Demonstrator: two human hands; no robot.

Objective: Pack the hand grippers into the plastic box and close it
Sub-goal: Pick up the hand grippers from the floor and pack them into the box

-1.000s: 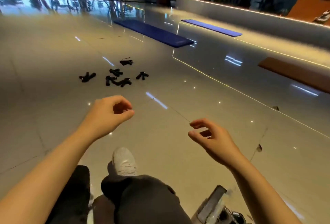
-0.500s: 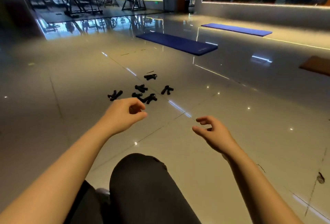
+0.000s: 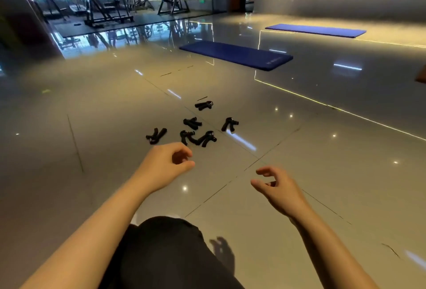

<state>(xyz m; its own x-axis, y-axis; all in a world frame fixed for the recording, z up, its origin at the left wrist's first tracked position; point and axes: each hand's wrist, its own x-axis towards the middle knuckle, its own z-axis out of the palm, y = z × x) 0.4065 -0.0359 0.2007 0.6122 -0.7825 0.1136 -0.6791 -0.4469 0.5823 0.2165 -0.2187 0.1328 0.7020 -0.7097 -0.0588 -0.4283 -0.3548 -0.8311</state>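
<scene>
Several black hand grippers lie scattered on the glossy tiled floor ahead of me: one at the left [image 3: 156, 136], a pair touching in the middle [image 3: 197, 138], one behind them [image 3: 192, 123], one to the right [image 3: 229, 124] and one farthest back [image 3: 203, 105]. My left hand [image 3: 164, 166] hovers just short of the middle pair, its fingers loosely curled and holding nothing. Lower and to the right, my right hand [image 3: 276, 190] hangs in the air with relaxed, curled fingers, also holding nothing. The plastic box is out of view.
My knee in dark trousers [image 3: 166, 249] fills the lower middle. A blue exercise mat [image 3: 235, 55] lies beyond the grippers, a second mat [image 3: 315, 30] farther right. Gym machines [image 3: 103, 0] stand at the back left by the windows.
The view has swung up and left, so the plastic box at the bottom dropped out of sight. The grippers now sit closer to my left hand. Both hands keep their loose curl.
</scene>
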